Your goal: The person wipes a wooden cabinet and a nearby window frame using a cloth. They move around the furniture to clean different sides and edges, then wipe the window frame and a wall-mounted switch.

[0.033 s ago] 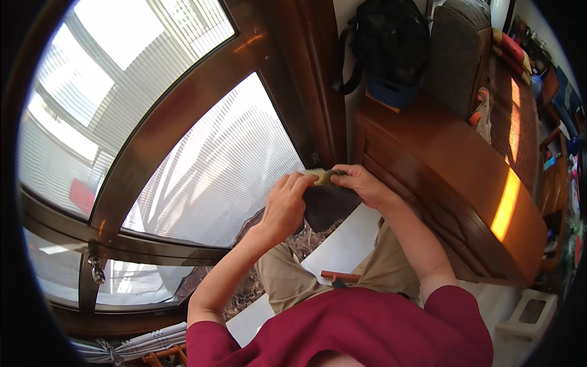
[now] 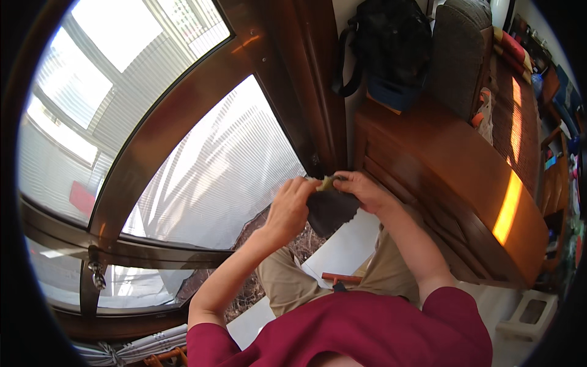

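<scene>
In front of me, a dark grey sheet (image 2: 331, 213) with a ragged lower edge hangs between my hands; its material is hard to make out. A small yellow-green piece, sponge-like (image 2: 325, 184), lies at the sheet's top edge. My left hand (image 2: 287, 207) is closed, pinching this piece and the sheet's upper left. With thumb and fingers, my right hand (image 2: 362, 191) grips the upper right corner. Fingers partly cover the yellow-green piece. Below, near my lap, there is a reddish-brown bar (image 2: 341, 278) with a short dark part under it.
A brown-framed door with ribbed glass (image 2: 208, 177) stands at the left, its metal handle (image 2: 96, 274) low down. On the right is a wooden cabinet-like armrest (image 2: 446, 165), with a black bag (image 2: 391, 46) behind it. A pale plastic stool (image 2: 527, 315) sits at lower right.
The dark sheet now shows broader and swings a little to the right, its ragged edge visible. The yellow-green piece has turned more upright and shows less. My hands have shifted only slightly.
</scene>
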The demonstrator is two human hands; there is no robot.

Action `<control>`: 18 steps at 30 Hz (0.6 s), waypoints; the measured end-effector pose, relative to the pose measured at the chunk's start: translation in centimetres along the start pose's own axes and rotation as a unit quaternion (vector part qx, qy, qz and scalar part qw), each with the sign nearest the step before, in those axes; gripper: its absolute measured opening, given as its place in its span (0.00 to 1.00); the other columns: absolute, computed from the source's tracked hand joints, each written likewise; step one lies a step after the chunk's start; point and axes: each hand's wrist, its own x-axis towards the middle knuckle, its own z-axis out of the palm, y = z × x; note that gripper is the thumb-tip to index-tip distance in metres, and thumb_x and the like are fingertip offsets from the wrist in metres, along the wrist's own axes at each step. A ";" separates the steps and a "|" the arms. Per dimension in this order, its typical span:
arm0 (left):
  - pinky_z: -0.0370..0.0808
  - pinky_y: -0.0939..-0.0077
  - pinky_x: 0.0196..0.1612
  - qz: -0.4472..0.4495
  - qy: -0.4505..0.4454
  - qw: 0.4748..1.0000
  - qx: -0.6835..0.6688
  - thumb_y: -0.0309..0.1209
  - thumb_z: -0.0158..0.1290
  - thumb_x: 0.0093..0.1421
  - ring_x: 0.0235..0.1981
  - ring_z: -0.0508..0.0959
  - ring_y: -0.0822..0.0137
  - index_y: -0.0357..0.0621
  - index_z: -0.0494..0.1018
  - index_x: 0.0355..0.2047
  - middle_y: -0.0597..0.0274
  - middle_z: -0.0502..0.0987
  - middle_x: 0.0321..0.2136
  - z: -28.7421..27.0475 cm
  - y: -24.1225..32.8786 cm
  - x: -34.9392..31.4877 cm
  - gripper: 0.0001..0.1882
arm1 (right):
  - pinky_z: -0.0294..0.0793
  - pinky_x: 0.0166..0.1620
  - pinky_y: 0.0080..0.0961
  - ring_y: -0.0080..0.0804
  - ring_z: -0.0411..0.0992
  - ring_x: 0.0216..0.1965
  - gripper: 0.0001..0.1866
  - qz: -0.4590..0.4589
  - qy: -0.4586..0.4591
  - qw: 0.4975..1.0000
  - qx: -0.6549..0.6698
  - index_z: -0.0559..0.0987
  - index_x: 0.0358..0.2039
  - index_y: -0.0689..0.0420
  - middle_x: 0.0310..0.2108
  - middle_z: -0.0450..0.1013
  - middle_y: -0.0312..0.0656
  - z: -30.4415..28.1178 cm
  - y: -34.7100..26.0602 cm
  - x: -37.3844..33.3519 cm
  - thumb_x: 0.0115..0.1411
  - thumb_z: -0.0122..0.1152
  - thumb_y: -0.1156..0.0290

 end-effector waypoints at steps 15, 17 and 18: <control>0.76 0.54 0.44 0.042 -0.266 0.959 -0.090 0.21 0.56 0.55 0.45 0.74 0.46 0.44 0.73 0.33 0.52 0.71 0.41 12.5 -10.5 9.9 0.06 | 0.82 0.57 0.38 0.40 0.80 0.53 0.24 0.039 0.135 0.921 0.363 0.76 0.60 0.61 0.54 0.79 0.47 -13.5 13.0 2.8 0.64 0.62 0.75; 0.77 0.56 0.43 0.008 -0.272 0.953 -0.134 0.24 0.57 0.57 0.45 0.76 0.47 0.45 0.74 0.31 0.52 0.71 0.40 12.2 -9.2 9.4 0.03 | 0.81 0.59 0.39 0.41 0.80 0.54 0.24 0.034 0.171 0.912 0.370 0.76 0.61 0.61 0.56 0.78 0.48 -13.8 14.6 3.0 0.64 0.62 0.75; 0.77 0.56 0.42 -0.033 -0.313 0.936 -0.155 0.24 0.57 0.57 0.43 0.76 0.47 0.45 0.74 0.32 0.52 0.72 0.39 12.2 -8.7 9.1 0.04 | 0.79 0.61 0.39 0.41 0.78 0.56 0.23 0.024 0.144 0.904 0.403 0.75 0.61 0.61 0.56 0.78 0.48 -13.8 15.1 2.6 0.65 0.61 0.75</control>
